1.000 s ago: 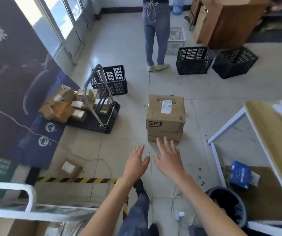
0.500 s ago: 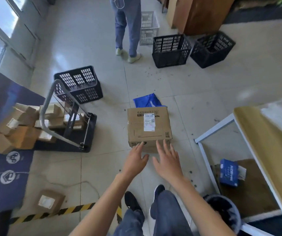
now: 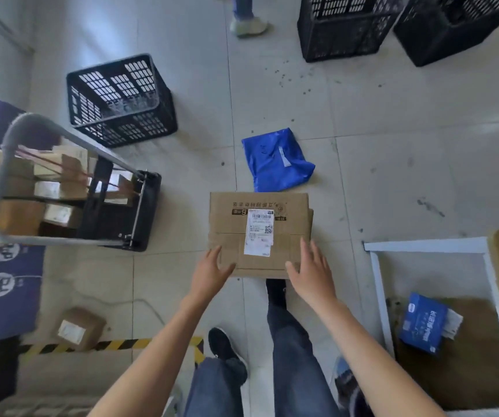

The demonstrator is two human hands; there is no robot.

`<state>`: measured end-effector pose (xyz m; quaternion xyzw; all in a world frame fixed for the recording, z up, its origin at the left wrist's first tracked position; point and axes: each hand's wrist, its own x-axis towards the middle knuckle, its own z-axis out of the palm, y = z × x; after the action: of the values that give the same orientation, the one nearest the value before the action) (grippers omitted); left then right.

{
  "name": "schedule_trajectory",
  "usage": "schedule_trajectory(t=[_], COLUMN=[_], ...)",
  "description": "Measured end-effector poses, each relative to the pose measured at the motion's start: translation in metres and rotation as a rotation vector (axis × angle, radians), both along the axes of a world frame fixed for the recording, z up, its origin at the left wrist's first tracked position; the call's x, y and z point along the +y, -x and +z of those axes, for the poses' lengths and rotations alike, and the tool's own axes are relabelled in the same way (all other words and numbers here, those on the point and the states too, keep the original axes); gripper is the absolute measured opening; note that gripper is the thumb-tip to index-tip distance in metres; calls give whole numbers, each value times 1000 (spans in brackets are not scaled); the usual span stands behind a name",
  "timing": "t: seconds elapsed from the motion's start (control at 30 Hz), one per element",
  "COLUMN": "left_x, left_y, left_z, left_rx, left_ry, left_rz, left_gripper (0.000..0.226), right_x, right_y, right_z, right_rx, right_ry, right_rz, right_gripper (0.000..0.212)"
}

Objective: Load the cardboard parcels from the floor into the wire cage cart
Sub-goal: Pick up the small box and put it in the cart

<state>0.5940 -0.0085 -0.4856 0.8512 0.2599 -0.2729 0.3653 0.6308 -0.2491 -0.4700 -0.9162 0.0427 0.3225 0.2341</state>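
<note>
Since both the left hand (image 3: pixel 210 273) and right hand (image 3: pixel 313 273) sit with fingers spread at the near corners of the cardboard parcel (image 3: pixel 290 233) on the floor (image 3: pixel 392 164) mid-frame, I'd guess it's stiff, maybe hefty, so grab under opposite side edges, not the label (image 3: pixel 258 233).

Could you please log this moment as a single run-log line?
phase: reach | left hand: open, over near-left corner of labelled cardboard box | right hand: open, over near-right corner | box: not yet gripped
</note>
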Motion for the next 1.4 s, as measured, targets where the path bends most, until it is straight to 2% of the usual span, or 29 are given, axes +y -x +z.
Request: schedule_trajectory(t=[0.07,0.13,0.27,0.33,0.47,0.57,0.63,0.7,0.87,1.0,1.1,1.3,1.4], left_x=[3,6,14,18,25,38,50,63,87,93,82,32,5], left_y=[-14,-23,-31,-32,-18,13,41,76,189,304,400,576,651], left_z=[-24,-48,-79,-83,-60,-15,21,57,150,209,246,297,309], left_rx=[-15,-31,74,135,115,35,-24,-90,-233,-343,-442,-640,-726], left_ry=[28,139,348,391,381,381,355,293,103,-37,-144,-241,-257], left_rz=[125,306,594,669,814,961,1043,1123,1347,1515,1620,1791,1882], left_gripper=[81,80,80,78,65,61,62,65,79,79,71,59,62], right_x=[-6,-11,-15,-9,13,41,66,96,178,233,264,285,285], right_y=[-17,-32,-60,-70,-80,-83,-79,-68,-6,84,168,344,420], right_z=[-24,-46,-82,-92,-75,-38,-9,24,108,168,210,271,285], right_rx=[19,49,305,390,281,201,165,141,144,215,239,281,286], right_ry=[4,16,-128,-198,-281,-331,-348,-366,-482,-582,-659,-746,-752], right_rz=[-11,-32,-422,-492,-470,-346,-230,-106,205,418,568,768,860], right_gripper=[83,92,112,103,86,81,87,93,92,89,84,77,68])
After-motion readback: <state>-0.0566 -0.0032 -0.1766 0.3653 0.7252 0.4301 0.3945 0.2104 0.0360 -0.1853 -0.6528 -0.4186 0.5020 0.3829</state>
